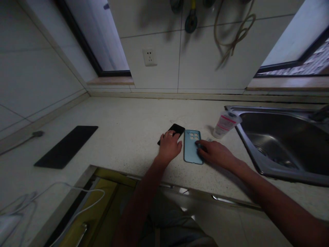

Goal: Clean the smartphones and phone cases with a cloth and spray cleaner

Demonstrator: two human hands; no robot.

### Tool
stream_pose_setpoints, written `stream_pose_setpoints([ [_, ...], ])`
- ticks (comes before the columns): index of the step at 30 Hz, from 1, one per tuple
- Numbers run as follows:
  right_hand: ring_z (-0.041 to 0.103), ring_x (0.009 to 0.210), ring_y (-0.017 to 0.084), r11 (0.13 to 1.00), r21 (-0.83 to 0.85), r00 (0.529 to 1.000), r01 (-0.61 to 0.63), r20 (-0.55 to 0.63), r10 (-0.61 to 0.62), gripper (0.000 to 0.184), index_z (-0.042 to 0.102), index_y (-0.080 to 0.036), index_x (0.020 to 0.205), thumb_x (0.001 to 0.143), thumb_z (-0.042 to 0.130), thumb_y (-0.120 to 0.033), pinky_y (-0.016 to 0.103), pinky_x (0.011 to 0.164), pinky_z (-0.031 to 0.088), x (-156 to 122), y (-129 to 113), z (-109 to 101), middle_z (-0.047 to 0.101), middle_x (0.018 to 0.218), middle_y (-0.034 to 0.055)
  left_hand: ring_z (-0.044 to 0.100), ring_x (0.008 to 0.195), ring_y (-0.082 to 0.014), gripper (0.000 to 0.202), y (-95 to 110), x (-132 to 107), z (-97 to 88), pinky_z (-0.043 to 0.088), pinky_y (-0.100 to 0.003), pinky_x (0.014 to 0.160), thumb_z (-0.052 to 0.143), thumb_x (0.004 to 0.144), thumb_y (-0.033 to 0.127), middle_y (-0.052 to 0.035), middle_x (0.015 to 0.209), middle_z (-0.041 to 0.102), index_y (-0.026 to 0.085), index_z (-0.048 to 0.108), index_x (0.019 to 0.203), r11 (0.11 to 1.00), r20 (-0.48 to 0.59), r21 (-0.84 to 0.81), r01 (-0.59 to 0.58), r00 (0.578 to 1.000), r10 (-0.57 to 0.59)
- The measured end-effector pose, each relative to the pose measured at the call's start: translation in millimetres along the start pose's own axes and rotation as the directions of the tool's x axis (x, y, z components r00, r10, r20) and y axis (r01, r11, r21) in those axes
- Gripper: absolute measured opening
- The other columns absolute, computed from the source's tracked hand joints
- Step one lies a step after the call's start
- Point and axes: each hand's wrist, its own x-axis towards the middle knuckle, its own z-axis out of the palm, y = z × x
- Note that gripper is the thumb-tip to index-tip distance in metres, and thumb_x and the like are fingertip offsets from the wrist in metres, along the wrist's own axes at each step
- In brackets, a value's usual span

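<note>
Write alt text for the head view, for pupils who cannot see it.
A person's left hand rests on a black phone, and the right hand touches a blue phone case beside it, on a pale counter. A printed cup stands by a steel sink at right.

A kitchen: a steel sink (272,132) with a tap (320,115) is set into a pale bench (128,127), yellow cabinetry (111,188) with a metal handle (81,235) sits beneath, and large white tiles (160,77) with a power socket (149,57) cover the wall behind.
</note>
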Motion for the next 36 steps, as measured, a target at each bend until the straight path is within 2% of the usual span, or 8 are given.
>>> stream_pose_setpoints([
  [7, 0.07, 0.086, 0.026, 1.0, 0.013, 1.0, 0.016, 0.007, -0.016, 0.043, 0.061, -0.019, 0.134, 0.096, 0.044, -0.033, 0.031, 0.069, 0.042, 0.1, 0.2, -0.9, 0.076, 0.099, 0.012, 0.049, 0.131, -0.0281, 0.037, 1.3, 0.5, -1.9, 0.035, -0.046, 0.112, 0.053, 0.095, 0.033, -0.0135, 0.14, 0.057, 0.018, 0.063, 0.128, 1.0, 0.022, 0.025, 0.011, 1.0, -0.011],
  [17, 0.071, 0.09, 0.027, 1.0, 0.007, 1.0, 0.012, 0.007, -0.012, 0.044, 0.059, -0.018, 0.136, 0.097, 0.045, -0.032, 0.032, 0.072, 0.043, -0.4, -0.9, -1.1, 0.076, 0.104, 0.014, 0.049, 0.132, -0.0287, 0.038, 0.8, 0.2, -1.3, 0.036, -0.046, 0.112, 0.054, 0.095, 0.033, -0.0139, 0.139, 0.057, 0.017, 0.064, 0.127, 1.0, 0.027, 0.025, 0.007, 1.0, -0.008],
  [36, 0.071, 0.085, 0.027, 1.0, -0.001, 1.0, 0.021, -0.018, -0.021, 0.043, 0.061, -0.019, 0.134, 0.096, 0.046, -0.033, 0.032, 0.069, 0.043, 0.8, 1.8, 3.2, 0.076, 0.098, 0.0135, 0.048, 0.133, -0.0294, 0.04, -0.4, 1.0, -0.9, 0.035, -0.048, 0.113, 0.056, 0.094, 0.033, -0.0146, 0.141, 0.056, 0.018, 0.062, 0.13, 1.0, 0.035, 0.007, 0.003, 0.999, -0.003],
])
